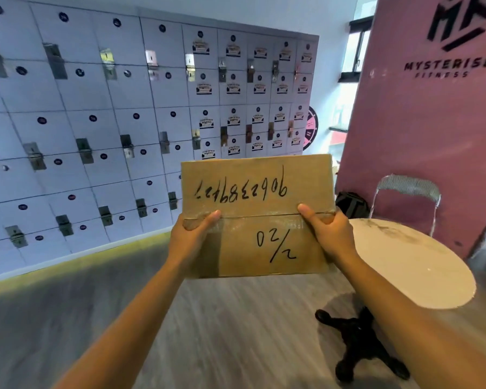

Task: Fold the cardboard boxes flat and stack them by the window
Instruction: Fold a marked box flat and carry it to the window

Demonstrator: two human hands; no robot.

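I hold a brown cardboard box (257, 214) up in front of me at arm's length, its taped flaps facing me. Black marker digits run upside down across the upper flap and "02/2" is written on the lower one. My left hand (192, 237) grips the box's left edge, thumb pressed on the centre seam. On the right edge my right hand (327, 233) grips it the same way, thumb on the seam. The fingers of both hands are hidden behind the box. A window (358, 49) shows at the back right, past the pink wall.
A wall of white lockers (124, 113) fills the left and centre. At the right stand a round white table (415, 265) on a black base (359, 343), a folding chair (407, 192) and a pink wall (427, 130). Grey floor lies below.
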